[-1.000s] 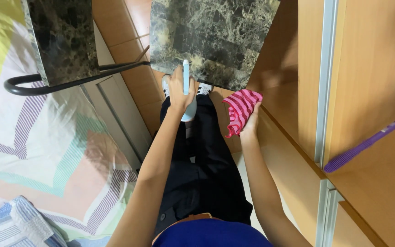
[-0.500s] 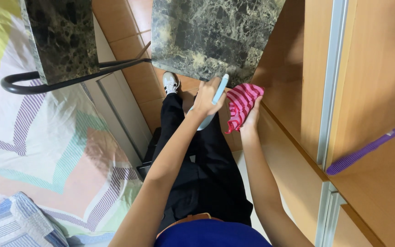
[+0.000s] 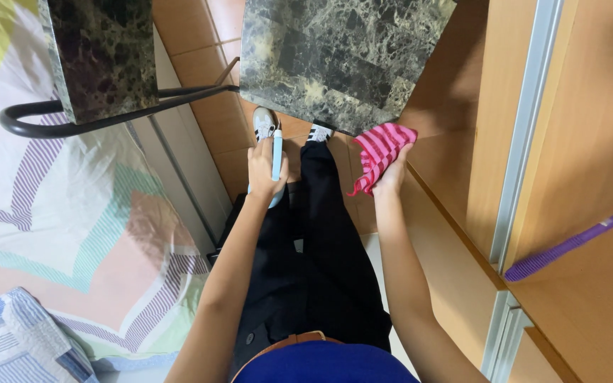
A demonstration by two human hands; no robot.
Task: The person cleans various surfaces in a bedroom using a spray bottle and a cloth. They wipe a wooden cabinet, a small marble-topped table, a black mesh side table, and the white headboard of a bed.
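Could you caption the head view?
Left hand holds pale blue bottle, right hand pink striped cloth, beside marble table.

— Where does the view sit?
— On the person's head, facing straight down, close over both arms.
— What fills it?
— Legs, shoes (image 3: 264, 123) and floor, a bed (image 3: 72, 213) at one side.

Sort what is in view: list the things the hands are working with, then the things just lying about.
In hand:
- pale blue bottle, gripped by the left hand
- pink striped cloth, held by the right hand
- marble-topped table, just ahead of both hands

Lying about:
- patterned bedspread
- striped pillow
- wooden wardrobe
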